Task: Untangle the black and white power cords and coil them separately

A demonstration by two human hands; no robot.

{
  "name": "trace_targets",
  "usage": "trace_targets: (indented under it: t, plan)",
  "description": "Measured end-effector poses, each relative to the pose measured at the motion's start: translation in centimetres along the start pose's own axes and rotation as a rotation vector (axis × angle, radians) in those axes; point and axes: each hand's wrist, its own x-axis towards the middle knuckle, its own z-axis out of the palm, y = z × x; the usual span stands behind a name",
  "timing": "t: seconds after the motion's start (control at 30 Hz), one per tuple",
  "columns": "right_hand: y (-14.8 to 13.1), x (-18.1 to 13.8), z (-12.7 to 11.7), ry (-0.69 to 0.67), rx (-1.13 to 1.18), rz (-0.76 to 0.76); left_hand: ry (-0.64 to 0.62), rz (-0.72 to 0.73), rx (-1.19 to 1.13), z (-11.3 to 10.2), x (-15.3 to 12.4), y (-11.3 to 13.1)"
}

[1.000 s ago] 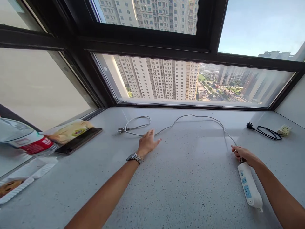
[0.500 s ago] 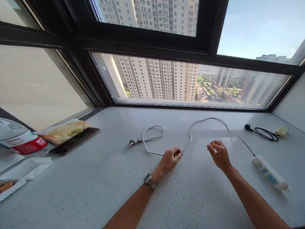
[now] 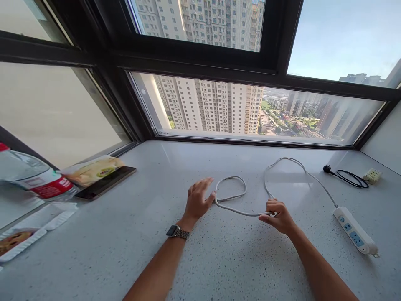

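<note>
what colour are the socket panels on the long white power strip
Light blue socket panels on the white power strip; best in the head view.

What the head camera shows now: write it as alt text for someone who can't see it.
A right hand grips a white cable while the left hand, a watch on its wrist, is open beside the cable's looped part on a speckled counter. The cable leads to a power strip at right; a bottle is at left, windows behind.
</note>
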Motion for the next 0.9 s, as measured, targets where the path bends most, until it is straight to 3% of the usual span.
trace_targets:
  t: [0.13,0.33,0.47,0.53,0.67,0.73,0.83,0.9]
  plan:
    - [0.7,0.1,-1.4,0.141,0.18,0.147,-0.215,0.058,-0.026,0.5,-0.3,-1.1]
    - [1.1,0.3,-1.7,0.276,0.214,0.243,-0.463,0.187,-0.106,-0.2,-0.6,2.1]
    - [1.0,0.3,-2.1,0.325,0.182,0.289,-0.565,0.139,-0.061,-1.5,-0.3,2.8]
    - [1.3,0.3,-3.0,0.462,0.138,0.327,-0.547,0.102,-0.005,-2.7,-0.1,1.5]
    - [2.2,0.0,-5.4,0.928,-0.022,0.458,-0.382,-0.048,0.202,-6.0,-0.5,-3.8]
    - [2.2,-0.1,-6.2,1.048,-0.076,0.477,-0.317,-0.127,0.324,-7.3,-1.1,-6.1]
    - [1.5,-0.2,-5.8,0.958,-0.109,0.359,-0.27,-0.107,0.368,-7.8,-1.6,-6.2]
    - [0.8,-0.2,-4.7,0.806,-0.106,0.243,-0.226,0.031,0.278,-7.3,-1.3,-3.4]
